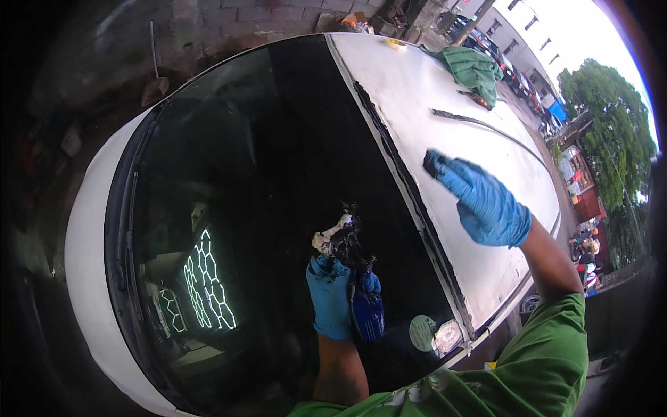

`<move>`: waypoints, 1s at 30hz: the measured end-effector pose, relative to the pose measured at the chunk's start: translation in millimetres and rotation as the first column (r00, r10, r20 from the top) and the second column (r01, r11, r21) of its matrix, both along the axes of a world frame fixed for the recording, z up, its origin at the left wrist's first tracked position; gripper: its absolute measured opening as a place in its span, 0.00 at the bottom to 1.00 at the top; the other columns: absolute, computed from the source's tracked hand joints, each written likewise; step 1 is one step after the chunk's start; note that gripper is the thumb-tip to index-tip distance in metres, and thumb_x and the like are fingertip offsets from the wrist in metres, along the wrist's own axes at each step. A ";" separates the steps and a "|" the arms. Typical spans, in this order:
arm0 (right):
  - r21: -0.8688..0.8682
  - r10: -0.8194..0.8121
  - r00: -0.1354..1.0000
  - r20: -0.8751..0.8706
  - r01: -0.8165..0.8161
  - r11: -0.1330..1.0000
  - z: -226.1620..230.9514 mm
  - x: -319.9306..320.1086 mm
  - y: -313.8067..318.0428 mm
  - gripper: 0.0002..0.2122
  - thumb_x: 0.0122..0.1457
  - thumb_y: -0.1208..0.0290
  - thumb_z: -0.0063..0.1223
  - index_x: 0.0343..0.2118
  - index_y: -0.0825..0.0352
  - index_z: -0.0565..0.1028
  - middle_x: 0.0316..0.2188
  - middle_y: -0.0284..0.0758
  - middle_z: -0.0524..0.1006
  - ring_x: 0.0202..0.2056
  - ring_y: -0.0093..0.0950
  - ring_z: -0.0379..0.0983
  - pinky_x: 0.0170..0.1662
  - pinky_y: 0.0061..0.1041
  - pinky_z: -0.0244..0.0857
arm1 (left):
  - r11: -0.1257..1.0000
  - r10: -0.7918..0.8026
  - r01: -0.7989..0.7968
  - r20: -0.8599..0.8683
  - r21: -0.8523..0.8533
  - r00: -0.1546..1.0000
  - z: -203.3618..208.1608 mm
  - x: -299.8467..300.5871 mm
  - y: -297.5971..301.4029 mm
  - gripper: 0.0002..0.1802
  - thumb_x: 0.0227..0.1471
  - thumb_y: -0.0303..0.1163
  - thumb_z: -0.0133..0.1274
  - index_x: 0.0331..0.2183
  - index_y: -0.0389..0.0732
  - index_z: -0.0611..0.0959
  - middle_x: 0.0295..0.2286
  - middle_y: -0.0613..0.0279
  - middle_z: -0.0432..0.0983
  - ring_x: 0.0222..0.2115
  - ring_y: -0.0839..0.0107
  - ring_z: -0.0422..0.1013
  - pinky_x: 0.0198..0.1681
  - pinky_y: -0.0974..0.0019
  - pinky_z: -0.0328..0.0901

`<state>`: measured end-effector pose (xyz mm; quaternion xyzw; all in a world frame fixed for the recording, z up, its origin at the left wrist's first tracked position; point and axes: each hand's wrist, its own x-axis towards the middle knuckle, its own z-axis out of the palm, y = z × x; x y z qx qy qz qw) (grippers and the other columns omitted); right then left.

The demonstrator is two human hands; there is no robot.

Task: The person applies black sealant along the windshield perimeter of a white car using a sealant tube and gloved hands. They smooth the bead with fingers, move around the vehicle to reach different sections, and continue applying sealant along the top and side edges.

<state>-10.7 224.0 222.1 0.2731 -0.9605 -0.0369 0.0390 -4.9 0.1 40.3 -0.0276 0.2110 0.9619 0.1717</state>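
Both my hands wear blue gloves. My left hand (328, 299) is closed round a crumpled pale wad (337, 235) smeared thickly with black paste, above the dark windshield (208, 153) of a white car. Against that hand's right side is a blue packet (368, 311) with black smears at its upper end; whether the fingers hold it too is hidden. My right hand (488, 203) hovers over the white roof (410, 90), fingers stretched forward and close together, their tips coated black. Between the hands runs a ragged black sealant strip (399, 163) along the roof's edge.
A loose dark strip (486, 125) lies on the roof, with a green cloth (472, 71) and a yellow tape roll (395, 44) at its far end. Near the windshield's near right corner are a round sticker (422, 333) and a whitish patch (448, 336). A block wall (229, 19) stands beyond.
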 end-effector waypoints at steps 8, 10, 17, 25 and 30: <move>-0.113 0.023 0.997 -0.078 -0.032 0.993 10.8 7.3 2.1 0.40 0.37 0.88 0.40 0.62 0.69 0.57 0.60 0.46 0.62 0.57 0.45 0.62 0.59 0.38 0.56 | 0.989 -0.024 0.035 -0.076 0.143 0.997 -17.9 -2.1 0.1 0.10 0.54 0.32 0.56 0.38 0.39 0.77 0.19 0.60 0.74 0.16 0.69 0.71 0.20 0.64 0.68; -0.190 0.022 0.999 -0.034 -0.028 0.981 8.2 9.9 -3.8 0.39 0.38 0.87 0.40 0.62 0.70 0.57 0.60 0.46 0.62 0.57 0.45 0.62 0.59 0.37 0.56 | 0.987 -0.050 0.056 -0.044 0.151 0.998 -14.3 -0.6 0.3 0.10 0.54 0.32 0.56 0.37 0.39 0.77 0.19 0.60 0.74 0.16 0.69 0.71 0.20 0.65 0.68; -0.386 0.105 0.991 0.077 -0.067 0.920 -16.8 17.0 -20.6 0.38 0.41 0.85 0.44 0.62 0.72 0.55 0.58 0.50 0.63 0.54 0.45 0.65 0.56 0.34 0.58 | 0.948 -0.151 0.150 -0.017 0.281 0.988 0.4 -1.5 -4.1 0.12 0.57 0.36 0.50 0.38 0.37 0.76 0.23 0.58 0.73 0.21 0.70 0.70 0.25 0.66 0.68; -0.609 0.094 0.974 0.205 0.052 0.791 -39.8 14.7 -37.3 0.33 0.50 0.85 0.48 0.62 0.70 0.55 0.53 0.45 0.68 0.49 0.36 0.71 0.52 0.30 0.64 | 0.928 -0.178 0.161 0.019 0.336 0.984 5.5 -1.8 -3.1 0.16 0.57 0.41 0.40 0.36 0.38 0.72 0.26 0.61 0.66 0.23 0.69 0.65 0.22 0.66 0.64; -0.610 -0.067 0.927 0.369 0.296 0.735 -44.4 17.9 -55.5 0.34 0.53 0.76 0.58 0.62 0.71 0.56 0.57 0.46 0.64 0.53 0.37 0.68 0.55 0.31 0.62 | 0.949 0.073 -0.077 0.024 0.305 0.997 -6.4 -6.2 5.7 0.23 0.58 0.50 0.46 0.39 0.39 0.75 0.28 0.62 0.70 0.27 0.71 0.67 0.28 0.65 0.66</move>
